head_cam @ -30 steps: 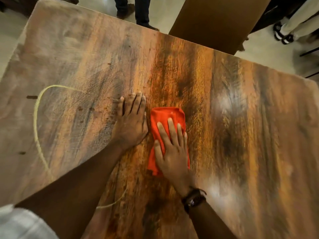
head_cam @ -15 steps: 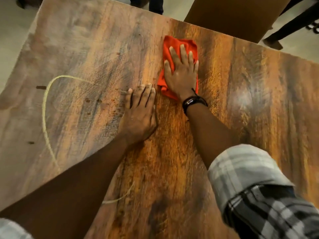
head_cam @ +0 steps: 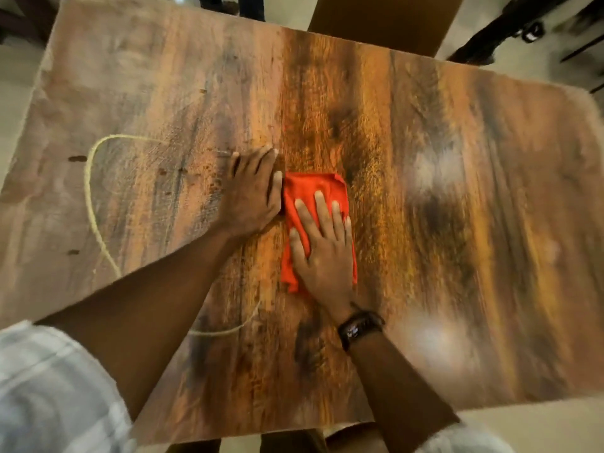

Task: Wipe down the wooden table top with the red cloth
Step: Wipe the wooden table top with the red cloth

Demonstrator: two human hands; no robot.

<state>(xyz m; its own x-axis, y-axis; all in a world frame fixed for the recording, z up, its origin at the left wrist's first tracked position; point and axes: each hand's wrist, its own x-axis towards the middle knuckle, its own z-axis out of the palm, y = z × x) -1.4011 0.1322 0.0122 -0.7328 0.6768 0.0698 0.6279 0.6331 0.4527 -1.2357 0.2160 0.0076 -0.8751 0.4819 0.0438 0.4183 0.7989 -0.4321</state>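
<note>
right hand (head_cam: 323, 253): flat, fingers spread, pressing red cloth (head_cam: 309, 194) | left hand (head_cam: 253, 194): flat, palm down, grasping nothing, thumb edge touching cloth | cloth: mid wooden table top (head_cam: 457, 191) | pale cord (head_cam: 90, 191): looped left

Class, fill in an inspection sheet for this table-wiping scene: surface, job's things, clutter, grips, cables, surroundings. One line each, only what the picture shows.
Surface: wooden table top, streaky grain, pale glare patches on its right part, a few small dark spots on its left part.
Job's things: red cloth, folded, flat on the table near the middle.
Clutter: pale string looping over the table's left part and passing under the left forearm.
Grips: right hand flat on the cloth, fingers spread, dark wristband at the wrist; left hand flat on bare wood just left of the cloth.
Cables: nothing seen.
Surroundings: pale floor; brown panel beyond the far edge; someone's legs there.
</note>
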